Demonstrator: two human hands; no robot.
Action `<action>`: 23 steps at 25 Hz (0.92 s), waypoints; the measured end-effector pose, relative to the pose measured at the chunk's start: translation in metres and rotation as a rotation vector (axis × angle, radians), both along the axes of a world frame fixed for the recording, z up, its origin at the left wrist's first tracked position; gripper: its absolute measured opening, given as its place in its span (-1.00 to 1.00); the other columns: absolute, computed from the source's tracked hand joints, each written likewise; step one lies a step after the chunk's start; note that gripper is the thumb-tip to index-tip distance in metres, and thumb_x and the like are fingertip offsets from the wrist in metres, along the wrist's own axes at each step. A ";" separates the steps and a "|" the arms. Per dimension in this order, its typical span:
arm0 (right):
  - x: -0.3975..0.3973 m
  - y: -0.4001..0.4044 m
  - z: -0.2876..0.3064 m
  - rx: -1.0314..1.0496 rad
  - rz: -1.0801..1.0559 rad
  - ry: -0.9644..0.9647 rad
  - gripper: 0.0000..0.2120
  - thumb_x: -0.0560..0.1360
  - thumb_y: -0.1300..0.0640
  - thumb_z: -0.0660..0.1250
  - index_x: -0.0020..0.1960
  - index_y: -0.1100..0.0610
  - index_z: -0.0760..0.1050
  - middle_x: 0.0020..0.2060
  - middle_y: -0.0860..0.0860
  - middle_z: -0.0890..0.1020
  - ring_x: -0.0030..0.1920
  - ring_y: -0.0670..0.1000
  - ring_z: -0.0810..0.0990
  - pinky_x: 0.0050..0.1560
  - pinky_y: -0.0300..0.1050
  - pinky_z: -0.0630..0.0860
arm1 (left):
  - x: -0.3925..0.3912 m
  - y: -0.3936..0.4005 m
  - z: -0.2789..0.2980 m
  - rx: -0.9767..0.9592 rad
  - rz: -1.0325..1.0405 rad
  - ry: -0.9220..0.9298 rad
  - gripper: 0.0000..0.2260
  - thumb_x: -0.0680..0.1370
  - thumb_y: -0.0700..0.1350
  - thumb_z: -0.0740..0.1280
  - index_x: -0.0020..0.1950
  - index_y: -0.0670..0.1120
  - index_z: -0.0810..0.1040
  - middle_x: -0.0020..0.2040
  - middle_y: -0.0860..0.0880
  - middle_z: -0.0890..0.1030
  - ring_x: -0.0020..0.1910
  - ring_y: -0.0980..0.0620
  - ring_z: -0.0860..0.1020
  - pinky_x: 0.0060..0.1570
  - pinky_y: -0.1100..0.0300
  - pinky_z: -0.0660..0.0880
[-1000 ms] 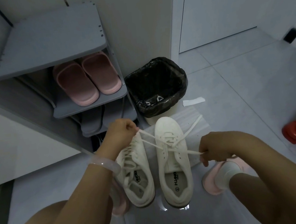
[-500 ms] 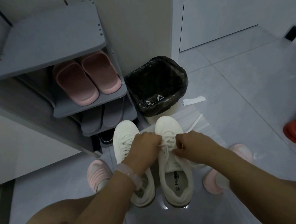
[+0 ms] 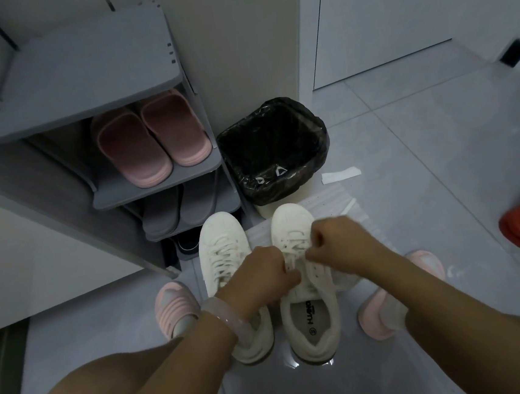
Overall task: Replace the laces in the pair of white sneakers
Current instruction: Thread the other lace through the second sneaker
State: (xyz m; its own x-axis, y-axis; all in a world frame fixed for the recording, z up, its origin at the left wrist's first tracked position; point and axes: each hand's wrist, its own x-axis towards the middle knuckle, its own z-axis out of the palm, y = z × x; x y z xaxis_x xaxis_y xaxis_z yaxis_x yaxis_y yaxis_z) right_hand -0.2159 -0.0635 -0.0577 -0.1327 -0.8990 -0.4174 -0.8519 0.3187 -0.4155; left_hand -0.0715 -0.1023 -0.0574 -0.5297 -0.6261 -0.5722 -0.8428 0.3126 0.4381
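Sneakers (image 3: 305, 287) sat side by side on the floor by the shoe rack (image 3: 156, 187) and bin (image 3: 273, 151). A second earlier she'd had both lace ends pulled out wide, but now the left hand (image 3: 260, 279) and right hand (image 3: 339, 243) were back together over the right shoe's eyelets, fingers curled pinching the lace (image 3: 290, 257). Looked to me like that crossing was snugged and she was threading the next one.

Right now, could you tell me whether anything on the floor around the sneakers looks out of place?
Yes: a white paper scrap lies loose on the tiles just right of the lined bin rather than inside it.
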 end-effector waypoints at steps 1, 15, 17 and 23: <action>-0.011 -0.003 0.008 -0.082 -0.108 0.031 -0.77 0.40 0.06 0.34 -0.33 0.08 0.33 -0.30 0.04 0.50 -0.19 0.08 0.48 -0.29 -0.15 0.34 | 0.004 -0.003 -0.001 0.080 0.049 0.022 -0.67 0.54 -0.07 0.26 -0.40 -0.17 0.44 -0.46 -0.03 0.50 -0.48 0.08 0.47 -0.22 0.15 0.56; -0.070 0.001 0.061 -0.261 -0.382 0.007 -0.93 0.46 0.14 0.29 -0.13 0.14 0.50 -0.39 -0.05 0.48 -0.35 -0.05 0.42 -0.36 -0.17 0.28 | 0.001 -0.011 -0.012 -0.178 0.128 0.221 -0.78 0.55 -0.02 0.26 0.04 -0.14 0.55 -0.05 -0.08 0.62 -0.09 0.00 0.57 -0.04 0.17 0.46; -0.061 0.001 0.050 -0.191 -0.341 -0.068 -0.90 0.51 0.10 0.25 -0.07 0.11 0.50 -0.38 -0.02 0.49 -0.38 -0.09 0.41 -0.39 -0.22 0.28 | -0.004 -0.010 -0.013 -0.274 0.034 0.298 -0.83 0.55 -0.10 0.26 0.07 -0.12 0.55 -0.02 -0.05 0.58 -0.03 0.02 0.52 -0.03 0.21 0.41; -0.043 -0.011 0.051 -0.351 -0.842 -0.889 -0.73 0.54 0.22 0.15 0.22 0.03 0.39 -0.28 0.02 0.50 -0.39 -0.06 0.33 -0.29 -0.22 0.33 | -0.024 0.005 -0.023 -0.352 -0.165 0.290 -0.77 0.57 -0.07 0.21 0.06 -0.18 0.57 0.02 -0.08 0.51 0.03 -0.02 0.48 0.02 0.12 0.43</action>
